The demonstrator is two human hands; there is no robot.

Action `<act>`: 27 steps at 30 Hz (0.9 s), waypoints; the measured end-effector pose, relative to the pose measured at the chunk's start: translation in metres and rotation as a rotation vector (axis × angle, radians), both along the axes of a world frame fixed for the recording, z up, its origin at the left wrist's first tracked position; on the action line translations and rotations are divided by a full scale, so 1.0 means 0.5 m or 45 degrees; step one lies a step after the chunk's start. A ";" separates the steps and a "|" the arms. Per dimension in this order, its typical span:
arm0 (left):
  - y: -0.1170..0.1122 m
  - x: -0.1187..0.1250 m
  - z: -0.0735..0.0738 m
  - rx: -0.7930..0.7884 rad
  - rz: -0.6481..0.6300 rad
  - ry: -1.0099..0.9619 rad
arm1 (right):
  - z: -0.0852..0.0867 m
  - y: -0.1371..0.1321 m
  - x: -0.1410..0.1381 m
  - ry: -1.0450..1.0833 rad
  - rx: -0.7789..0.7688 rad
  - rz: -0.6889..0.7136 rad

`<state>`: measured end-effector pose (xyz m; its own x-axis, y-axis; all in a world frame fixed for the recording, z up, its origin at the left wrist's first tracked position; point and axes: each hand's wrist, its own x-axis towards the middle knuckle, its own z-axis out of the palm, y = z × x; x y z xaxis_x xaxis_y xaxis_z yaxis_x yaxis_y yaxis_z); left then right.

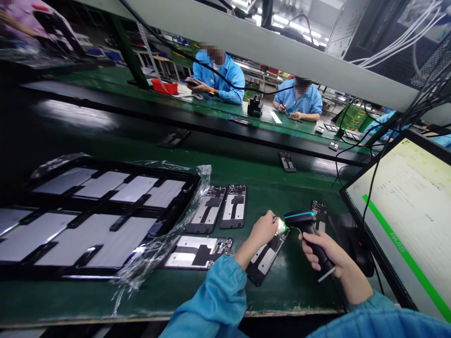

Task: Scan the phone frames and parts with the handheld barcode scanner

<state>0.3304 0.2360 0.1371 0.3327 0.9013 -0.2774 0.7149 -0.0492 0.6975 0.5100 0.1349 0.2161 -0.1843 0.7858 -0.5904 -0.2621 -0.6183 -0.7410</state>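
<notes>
My right hand (324, 251) is wrapped around the handle of a black barcode scanner (317, 244) with a blue lit strip along its head. The scanner points left, and its bright white-green light falls at the fingertips of my left hand (262, 231). Those fingers are pinched together over the upper end of an opened phone body (265, 259), which lies tilted on the green bench. A small dark bit shows between the fingertips, too glared to name. Left of that hand lie more opened phone bodies: one lying sideways (199, 252) and two upright ones (234, 206), (207, 210).
A black tray (116, 218) with light grey panels and crumpled clear wrap fills the left. At right stands a monitor (401, 220) showing a green PASS bar. Another phone body (319, 213) lies behind the scanner. Beyond a dark conveyor (141, 115), co-workers in blue sit working.
</notes>
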 end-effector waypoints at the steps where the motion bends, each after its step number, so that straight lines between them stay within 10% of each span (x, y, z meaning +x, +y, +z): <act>1: 0.000 -0.001 0.001 -0.003 -0.002 0.001 | 0.003 0.004 0.000 0.003 -0.010 0.011; 20: 0.003 0.002 -0.004 -0.009 0.001 -0.011 | 0.033 -0.010 0.000 -0.149 0.106 0.047; 23: 0.004 0.003 -0.005 0.004 -0.003 -0.016 | 0.029 0.058 0.011 -0.741 0.389 0.042; 27: -0.003 0.009 -0.018 0.034 -0.026 -0.032 | -0.012 0.279 0.053 -1.548 0.587 -0.034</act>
